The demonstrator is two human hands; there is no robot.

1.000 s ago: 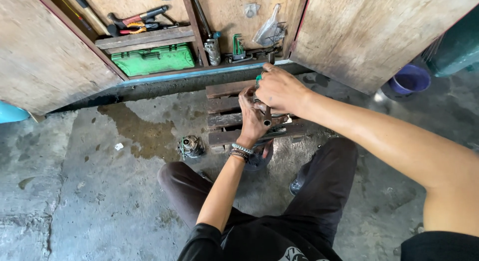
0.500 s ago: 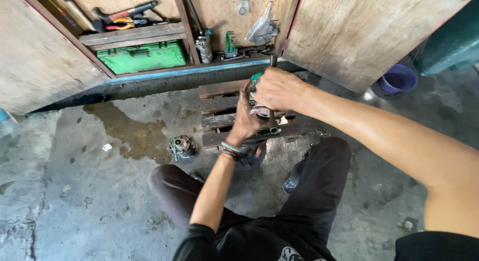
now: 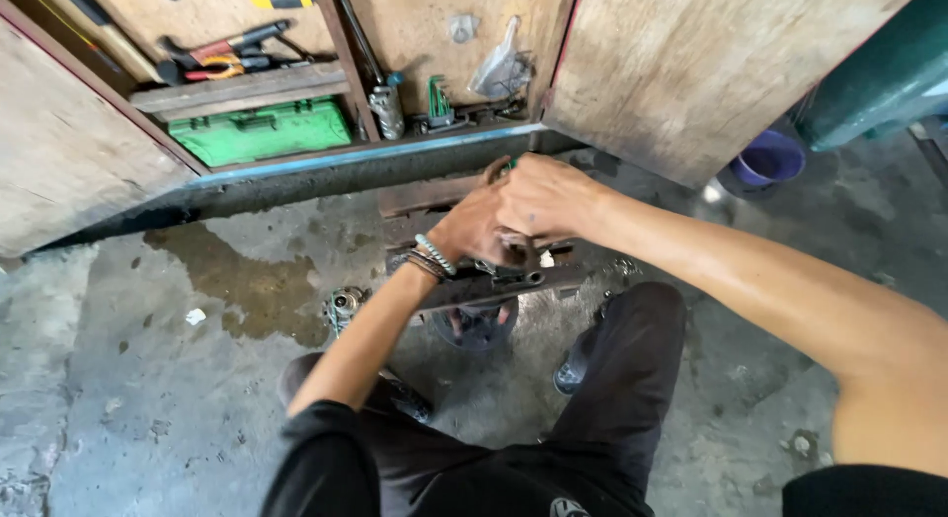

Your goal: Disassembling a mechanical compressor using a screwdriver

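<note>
Both hands (image 3: 513,216) meet over the pallet (image 3: 494,285), cabinet (image 3: 296,102) behind.

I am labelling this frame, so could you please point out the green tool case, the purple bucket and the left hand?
green tool case (image 3: 259,130), head view, middle of its front face.
purple bucket (image 3: 767,162), head view, its outer wall.
left hand (image 3: 477,228), head view, back of the hand.

The right hand (image 3: 548,196) has been drawn in over the left hand (image 3: 474,231), so that both are now pressed together on the dark metal part (image 3: 494,285) above the wooden pallet (image 3: 425,196). The green-handled tool (image 3: 511,164), seen above the knuckles before, is now almost hidden under the right hand.
</note>
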